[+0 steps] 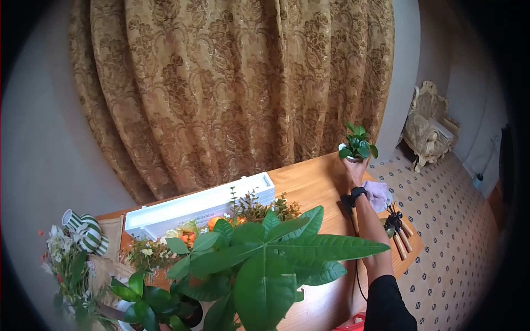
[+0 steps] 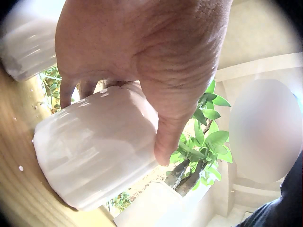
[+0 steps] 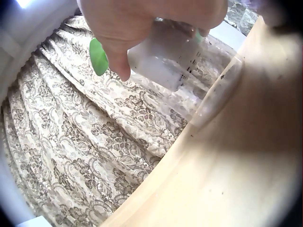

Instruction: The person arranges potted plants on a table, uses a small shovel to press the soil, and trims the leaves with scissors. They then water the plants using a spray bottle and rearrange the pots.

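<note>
At the table's far right corner, my right hand (image 1: pixel 354 170) grips a small leafy plant (image 1: pixel 360 144) by its pot. The right wrist view shows the thumb and fingers of that hand (image 3: pixel 156 21) round a whitish inner pot (image 3: pixel 161 64), with a clear vessel (image 3: pixel 220 97) below it at the wooden surface. In the left wrist view, my left hand (image 2: pixel 142 52) holds a white ribbed pot (image 2: pixel 94 149), thumb on one side and fingers on the other, close over the wood. Large green leaves (image 1: pixel 265 276) hide this hand in the head view.
A white trough (image 1: pixel 199 205) stands along the table's back edge, with artificial flowers before it. A green-striped vase (image 1: pixel 93 234) lies at left. Wooden-handled tools (image 1: pixel 401 245) and a lilac cloth (image 1: pixel 377 195) are by the right edge. Another white pot (image 2: pixel 31 42) stands near the left hand.
</note>
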